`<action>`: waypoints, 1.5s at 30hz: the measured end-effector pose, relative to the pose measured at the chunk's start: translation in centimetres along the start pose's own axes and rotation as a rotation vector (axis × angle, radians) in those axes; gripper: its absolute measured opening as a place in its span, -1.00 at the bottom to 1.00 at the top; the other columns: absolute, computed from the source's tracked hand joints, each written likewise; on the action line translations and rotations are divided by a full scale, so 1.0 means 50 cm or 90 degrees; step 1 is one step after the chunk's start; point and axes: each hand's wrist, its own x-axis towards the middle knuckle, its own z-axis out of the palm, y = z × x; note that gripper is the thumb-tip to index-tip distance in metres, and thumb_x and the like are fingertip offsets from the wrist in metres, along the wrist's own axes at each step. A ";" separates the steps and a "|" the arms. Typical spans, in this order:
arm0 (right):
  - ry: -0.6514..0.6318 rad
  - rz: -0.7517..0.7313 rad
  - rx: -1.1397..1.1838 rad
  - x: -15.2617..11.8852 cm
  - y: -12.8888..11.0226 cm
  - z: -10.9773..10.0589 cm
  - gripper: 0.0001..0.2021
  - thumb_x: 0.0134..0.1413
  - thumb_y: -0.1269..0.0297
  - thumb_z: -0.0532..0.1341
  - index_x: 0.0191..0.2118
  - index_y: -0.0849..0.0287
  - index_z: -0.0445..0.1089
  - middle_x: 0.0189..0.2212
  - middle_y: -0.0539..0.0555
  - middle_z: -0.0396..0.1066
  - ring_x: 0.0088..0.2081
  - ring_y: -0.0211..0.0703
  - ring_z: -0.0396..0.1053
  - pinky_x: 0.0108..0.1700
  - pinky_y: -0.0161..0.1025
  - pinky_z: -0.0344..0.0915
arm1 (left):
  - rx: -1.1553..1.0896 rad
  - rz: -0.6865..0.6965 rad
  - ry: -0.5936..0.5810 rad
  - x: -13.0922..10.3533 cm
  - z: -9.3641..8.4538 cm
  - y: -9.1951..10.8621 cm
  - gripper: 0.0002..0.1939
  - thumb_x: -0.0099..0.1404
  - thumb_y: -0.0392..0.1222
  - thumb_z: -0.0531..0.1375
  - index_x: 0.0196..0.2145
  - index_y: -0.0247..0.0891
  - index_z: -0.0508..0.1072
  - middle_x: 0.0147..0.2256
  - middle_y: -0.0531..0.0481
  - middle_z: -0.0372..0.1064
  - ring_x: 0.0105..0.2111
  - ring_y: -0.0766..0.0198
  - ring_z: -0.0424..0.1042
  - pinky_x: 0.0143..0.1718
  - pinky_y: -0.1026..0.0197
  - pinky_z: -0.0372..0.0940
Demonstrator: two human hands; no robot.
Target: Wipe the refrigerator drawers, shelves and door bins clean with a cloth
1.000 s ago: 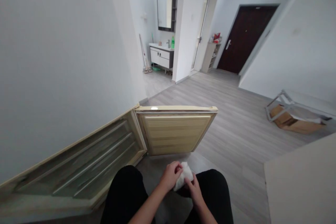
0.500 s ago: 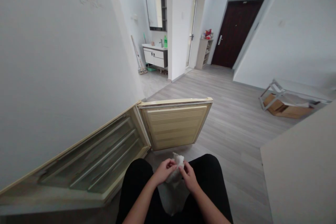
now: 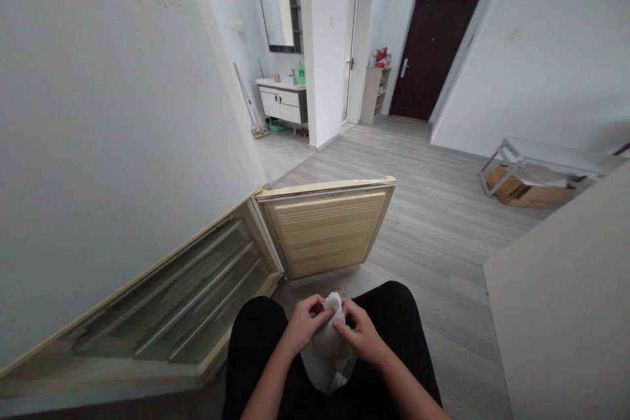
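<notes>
Between my knees hangs a translucent whitish bag point(image 3: 329, 357), with its bunched white top at my fingertips. My left hand point(image 3: 306, 323) pinches the left side of that top. On the right side, my right hand point(image 3: 361, 328) grips it too, thumb and fingers pressed together. Rounded shapes show faintly inside the bag, too unclear to name. In front of my knees stands a cream fridge door point(image 3: 329, 230), swung out on its hinge. Left of my legs is the open fridge compartment point(image 3: 197, 295) with wire-like shelf bars.
A white wall rises on the left. Farther off are a washbasin cabinet point(image 3: 283, 102), a mop point(image 3: 249, 102), a small shelf point(image 3: 373, 95) and a dark red door point(image 3: 433, 56). At right, a low table point(image 3: 551, 152) stands over a cardboard box point(image 3: 539, 195). A pale panel point(image 3: 566, 302) fills the lower right.
The bag's top has been gathered higher between my fingers and its lower part shows rounder. Both hands have shifted slightly. The camera view has turned a little to the right.
</notes>
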 end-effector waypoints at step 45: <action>0.229 -0.127 -0.098 0.010 -0.157 -0.104 -0.85 0.25 0.23 0.26 -0.25 0.11 0.26 -0.06 0.15 0.30 0.00 -0.09 0.34 0.03 -0.12 0.34 | -0.019 0.146 0.033 -0.074 -0.107 0.244 -0.62 0.39 0.08 0.17 -0.45 -0.26 0.43 -0.39 0.00 0.34 -0.39 0.30 0.30 -0.34 0.25 0.21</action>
